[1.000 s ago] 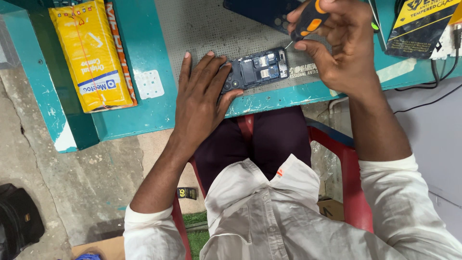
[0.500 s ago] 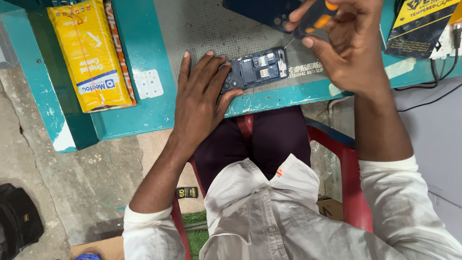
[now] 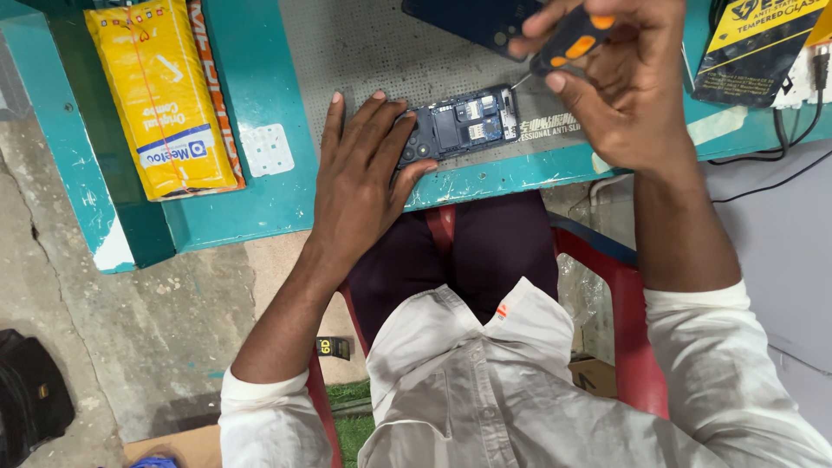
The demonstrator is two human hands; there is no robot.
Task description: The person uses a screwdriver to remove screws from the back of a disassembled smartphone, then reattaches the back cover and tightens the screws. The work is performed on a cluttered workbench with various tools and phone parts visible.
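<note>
An opened phone [image 3: 464,121] with its back removed lies on a grey work mat [image 3: 364,48] on the teal table [image 3: 260,199]. My left hand [image 3: 360,178] rests flat on the table, its fingertips pressing the phone's left end. My right hand [image 3: 620,82] grips a black and orange screwdriver [image 3: 568,39], its thin tip touching the phone's upper right corner. A dark blue phone back cover [image 3: 472,19] lies on the mat just beyond the phone.
A yellow packet [image 3: 160,91] lies on the table at left, a small white pad [image 3: 266,149] beside it. A black and yellow flat package [image 3: 754,48] and cables [image 3: 780,130] sit at right. A red plastic chair [image 3: 637,347] is under me; a black bag [image 3: 30,394] is on the floor.
My right hand with the screwdriver has shifted slightly up and right while the tip stays at the phone's corner. My left hand and the phone have not moved.
</note>
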